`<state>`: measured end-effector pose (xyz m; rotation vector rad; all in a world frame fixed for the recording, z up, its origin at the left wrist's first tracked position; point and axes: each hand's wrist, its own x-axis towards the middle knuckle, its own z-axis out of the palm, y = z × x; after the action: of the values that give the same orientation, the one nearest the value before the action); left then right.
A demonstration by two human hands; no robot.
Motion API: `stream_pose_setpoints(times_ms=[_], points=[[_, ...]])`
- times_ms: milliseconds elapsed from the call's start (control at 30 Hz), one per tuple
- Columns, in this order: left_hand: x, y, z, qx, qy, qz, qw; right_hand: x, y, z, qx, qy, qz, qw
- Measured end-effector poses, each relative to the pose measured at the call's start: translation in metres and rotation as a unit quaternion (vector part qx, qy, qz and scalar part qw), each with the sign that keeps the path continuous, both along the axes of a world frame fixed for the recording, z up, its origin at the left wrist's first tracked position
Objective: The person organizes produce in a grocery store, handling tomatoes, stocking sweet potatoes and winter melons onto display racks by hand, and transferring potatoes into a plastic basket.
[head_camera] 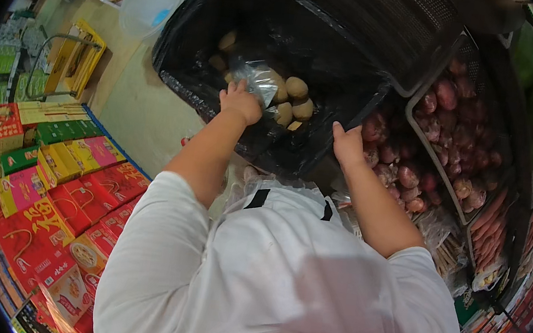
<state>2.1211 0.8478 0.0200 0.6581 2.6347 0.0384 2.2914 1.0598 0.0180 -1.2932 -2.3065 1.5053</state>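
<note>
A large crate lined with black plastic film point(196, 87) is tilted in front of me. Several potatoes point(297, 88) lie inside it, beside a crumpled clear plastic bag point(262, 83). My left hand point(241, 103) reaches over the crate's near left side, fingers somewhat spread, right beside the bag. Its palm faces away, so whether it grasps anything is hidden. On the near right side, my right hand point(349, 145) grips the crate's lined edge, with the thumb on the inner side and the fingers partly hidden.
Red onions point(408, 177) lie close to my right hand, with more in a black crate point(414, 107) farther right. Another black perforated crate point(412, 15) adjoins the far side. Stacked gift boxes point(90, 200) stand at left. Behind them are a yellow crate point(83, 64) and translucent tubs point(149, 2).
</note>
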Motion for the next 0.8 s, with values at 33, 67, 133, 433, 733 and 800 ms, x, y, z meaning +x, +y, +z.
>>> stream_pose_setpoints(times_ms=[33,67,133,433,733,800], points=[[-0.006,0.011,-0.005,-0.09,-0.075,0.031,0.993,0.004,0.005,-0.004,-0.027,0.031,0.012,0.999],[-0.014,0.016,-0.009,-0.092,-0.106,0.071,0.987,0.005,0.008,-0.018,-0.06,0.093,0.014,0.994],[-0.02,0.026,-0.005,-0.027,-0.096,0.089,0.991,0.006,0.011,0.003,-0.011,0.068,0.015,0.998],[0.074,0.057,0.12,0.45,-0.103,-0.252,0.851,0.022,-0.006,0.102,0.168,0.216,0.23,0.934],[0.08,0.052,0.122,0.418,-0.157,-0.206,0.871,0.089,0.052,0.044,-0.045,0.181,-0.026,0.982],[0.072,0.031,0.115,0.394,-0.109,-0.171,0.896,0.126,0.09,0.053,-0.084,0.108,-0.208,0.969]])
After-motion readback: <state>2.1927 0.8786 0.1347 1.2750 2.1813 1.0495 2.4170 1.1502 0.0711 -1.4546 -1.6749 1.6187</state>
